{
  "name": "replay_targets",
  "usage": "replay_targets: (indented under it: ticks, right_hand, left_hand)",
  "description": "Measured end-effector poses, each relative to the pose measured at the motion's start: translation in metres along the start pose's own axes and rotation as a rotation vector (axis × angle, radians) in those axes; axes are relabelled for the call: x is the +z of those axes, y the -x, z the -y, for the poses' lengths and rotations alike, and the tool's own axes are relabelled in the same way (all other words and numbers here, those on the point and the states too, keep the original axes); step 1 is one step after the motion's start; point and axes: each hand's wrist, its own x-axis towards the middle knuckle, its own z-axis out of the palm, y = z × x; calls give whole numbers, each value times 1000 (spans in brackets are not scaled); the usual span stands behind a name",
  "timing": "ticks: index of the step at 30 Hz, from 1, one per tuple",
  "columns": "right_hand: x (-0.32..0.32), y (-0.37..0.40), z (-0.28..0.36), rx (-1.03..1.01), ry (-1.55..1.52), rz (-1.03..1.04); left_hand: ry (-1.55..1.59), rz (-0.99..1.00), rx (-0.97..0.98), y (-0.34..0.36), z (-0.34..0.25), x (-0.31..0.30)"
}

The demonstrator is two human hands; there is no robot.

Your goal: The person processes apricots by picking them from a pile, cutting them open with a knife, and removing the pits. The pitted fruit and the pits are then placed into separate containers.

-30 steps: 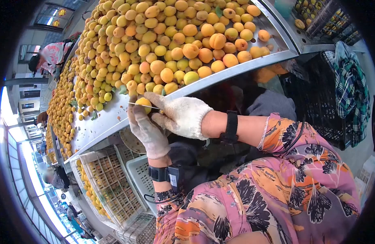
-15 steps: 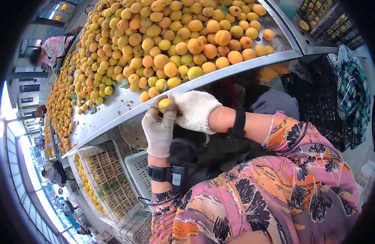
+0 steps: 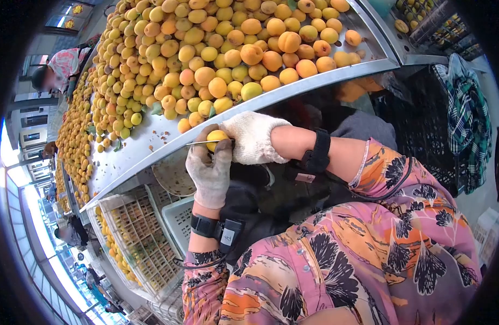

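My left hand [image 3: 210, 170], in a white glove with dirty fingertips, is closed around a yellow apricot [image 3: 216, 141] at the near edge of the metal table. A thin metal blade [image 3: 198, 143] lies across the fruit and points to the left. My right hand [image 3: 252, 136], also gloved, is closed against the other side of the apricot; its fingertips are mostly hidden, so what it grips cannot be made out. Just beyond both hands, a large heap of apricots [image 3: 206, 54] covers much of the metal table [image 3: 136, 157].
White plastic crates [image 3: 136, 233], one with apricots, stand at the lower left beside a pale basket [image 3: 179, 219]. A round container [image 3: 176, 176] sits under the table edge. Plaid cloth [image 3: 468, 124] hangs over dark crates at right. A person [image 3: 65, 67] is at the far left.
The view has shifted slightly, so the heap sits further left. The blade now lies across the front of the apricot; both hands remain together around the fruit.
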Motion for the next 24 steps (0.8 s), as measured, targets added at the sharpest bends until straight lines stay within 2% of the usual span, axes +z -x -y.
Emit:
replay_targets:
  ticks: [1,4,8,9,10,12,14,16,17,18,20,21,23,24]
  right_hand:
    - [-4,1,3,64,23,110]
    - [-14,5,10,109,67,179]
    - [-21,9,16,111,60,161]
    - [-14,3,10,100,83,149]
    - [-15,0,5,106,80,147]
    - [-21,-5,-3,55,36,172]
    - [-20,-6,-9,23,-24,167]
    - [-23,-7,-12,134,-170,198]
    - [-22,-6,-9,150,-388,123]
    - [-24,-5,-7,146,-377,122]
    - [-30,0,2,-16,-318,-193]
    - [-28,1,4,-48,-336,-274]
    - [-30,7,11,-50,-134,-342]
    - [-29,8,12,-46,-3,-355]
  left_hand:
    - [-84,-14,38,1,3,1]
    - [-159,-32,86,6,0,5]
    - [-55,-63,62,8,4,10]
    - [-18,-23,-81,9,-6,7]
    - [-16,-16,-83,12,-1,7]
    - [-92,-6,55,14,7,5]
    - [-110,47,10,14,-2,-2]
    - [156,-10,-142,5,-14,0]
    - [271,-41,-197,0,-18,1]
    - [388,-72,-253,-5,-20,1]
    - [343,-37,-178,-8,-10,1]
    - [344,-51,-167,-10,-6,1]
    - [1233,-88,-348,-16,2,7]
    - [1239,-98,-335,-17,10,14]
